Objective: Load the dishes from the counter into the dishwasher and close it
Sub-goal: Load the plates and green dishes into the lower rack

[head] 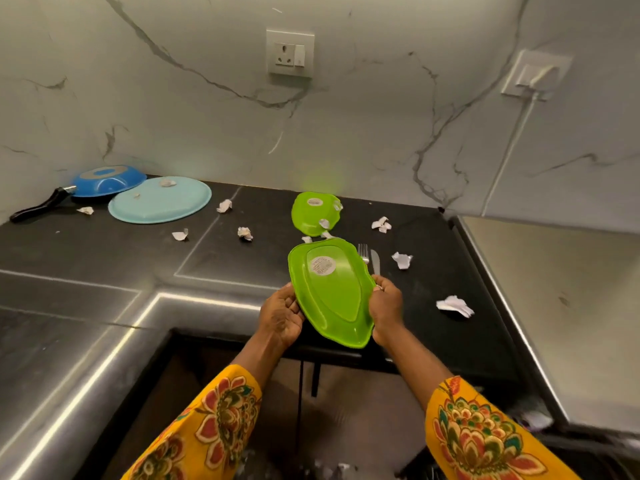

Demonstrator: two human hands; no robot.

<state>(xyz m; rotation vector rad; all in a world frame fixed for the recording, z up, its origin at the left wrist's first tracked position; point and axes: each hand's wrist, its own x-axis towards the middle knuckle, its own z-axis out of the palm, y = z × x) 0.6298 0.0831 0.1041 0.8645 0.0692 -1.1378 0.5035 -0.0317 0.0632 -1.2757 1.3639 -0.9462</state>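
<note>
Both hands, left hand [282,315] & right hand [386,306], gripped green tray [332,292]; green bowl [313,213], blue plate [159,204], pan [104,181], fork [363,251], knife [375,262] still on tabletop [104,258]; loading barely begun.

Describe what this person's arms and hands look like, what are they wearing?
Both forearms come out of loose mustard-yellow sleeves printed with large flowers in red, orange, green and teal. The sleeves stop short of the wrists, so the lower forearms are bare. The left hand and the right hand are gloveless.
</note>
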